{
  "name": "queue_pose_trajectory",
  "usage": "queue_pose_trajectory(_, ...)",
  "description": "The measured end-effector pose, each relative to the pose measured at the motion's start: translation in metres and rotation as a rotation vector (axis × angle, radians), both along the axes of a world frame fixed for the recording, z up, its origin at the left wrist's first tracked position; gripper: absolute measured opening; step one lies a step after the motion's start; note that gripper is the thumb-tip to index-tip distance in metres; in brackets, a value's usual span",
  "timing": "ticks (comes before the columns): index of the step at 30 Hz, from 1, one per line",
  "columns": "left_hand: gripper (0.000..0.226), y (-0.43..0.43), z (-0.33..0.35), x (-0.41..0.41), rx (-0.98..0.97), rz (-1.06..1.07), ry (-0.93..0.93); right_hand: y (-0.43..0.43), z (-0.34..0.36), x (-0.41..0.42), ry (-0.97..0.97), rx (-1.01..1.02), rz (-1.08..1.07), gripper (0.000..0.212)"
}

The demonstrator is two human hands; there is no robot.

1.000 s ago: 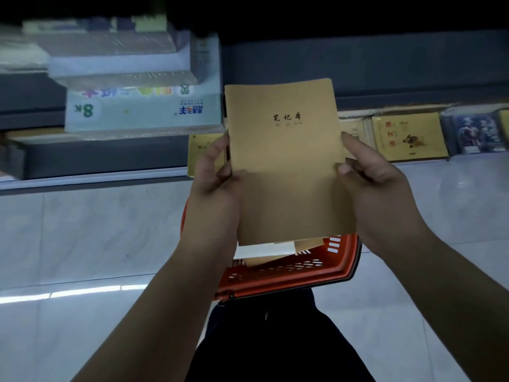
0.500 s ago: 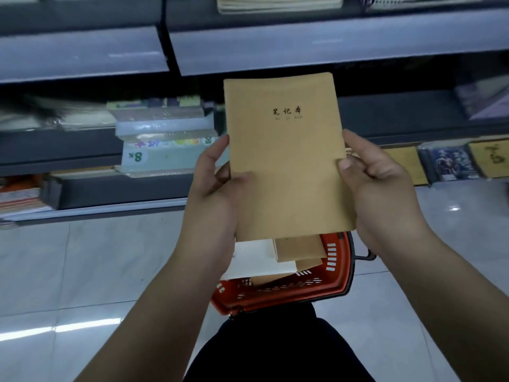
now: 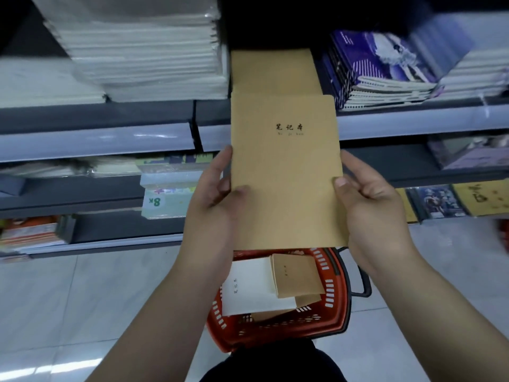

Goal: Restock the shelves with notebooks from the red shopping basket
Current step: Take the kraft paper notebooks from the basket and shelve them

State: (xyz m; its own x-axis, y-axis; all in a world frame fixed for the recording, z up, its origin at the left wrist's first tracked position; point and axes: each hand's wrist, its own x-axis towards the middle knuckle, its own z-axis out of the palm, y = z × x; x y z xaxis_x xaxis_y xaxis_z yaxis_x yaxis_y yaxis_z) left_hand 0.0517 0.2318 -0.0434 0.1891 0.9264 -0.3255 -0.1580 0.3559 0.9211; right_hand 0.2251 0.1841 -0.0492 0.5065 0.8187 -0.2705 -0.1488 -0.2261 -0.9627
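I hold a tan kraft notebook [image 3: 285,172] with black characters on its cover, upright in front of the shelves. My left hand [image 3: 217,197] grips its left edge, thumb on the cover. Its right edge is gripped by my right hand [image 3: 369,199] in the same way. Just above it, a stack of matching tan notebooks [image 3: 274,70] lies on the upper shelf [image 3: 413,117]. Below, the red shopping basket [image 3: 334,304] sits on the floor holding a white notebook [image 3: 248,288] and a smaller tan notebook [image 3: 296,277].
White wrapped paper stacks [image 3: 143,51] fill the upper shelf left of the tan stack; purple spiral notebooks [image 3: 385,70] lie to its right. Lower shelves hold a green pack marked 8K [image 3: 165,199] and yellow and picture-covered books [image 3: 451,199]. Pale tiled floor [image 3: 82,299] spreads around the basket.
The view has tilted upward, bringing the upper shelf and its tan stack into sight. The held notebook has risen toward that shelf; both hands keep the same grip.
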Motion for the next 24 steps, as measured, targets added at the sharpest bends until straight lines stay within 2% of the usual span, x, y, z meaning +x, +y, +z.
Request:
queue_pose_trajectory(7,0.052,0.037,0.016,0.011,0.020,-0.005,0.005,0.045,0.017,0.008,0.008,-0.003,-0.129,0.035)
queue_pose_trajectory(13,0.066,0.054,0.006,0.012,-0.005,-0.024,-0.019,0.086,0.019,0.013,0.002,-0.042,-0.155,0.033)
queue_pose_trajectory(16,0.092,0.063,0.005,0.011,0.054,-0.151,0.095,0.100,0.018,0.017,-0.050,-0.076,-0.179,0.030)
queue_pose_trajectory(18,0.100,0.066,0.006,0.011,0.110,-0.225,0.217,0.106,0.018,0.021,-0.080,-0.097,-0.160,0.032)
queue_pose_trajectory(21,0.097,0.066,0.005,0.009,0.166,-0.255,0.333,0.104,0.022,0.024,-0.139,-0.112,-0.059,0.036)
queue_pose_trajectory(24,0.091,0.066,0.004,0.008,0.203,-0.265,0.407,0.098,0.030,0.024,-0.234,-0.107,0.090,0.025)
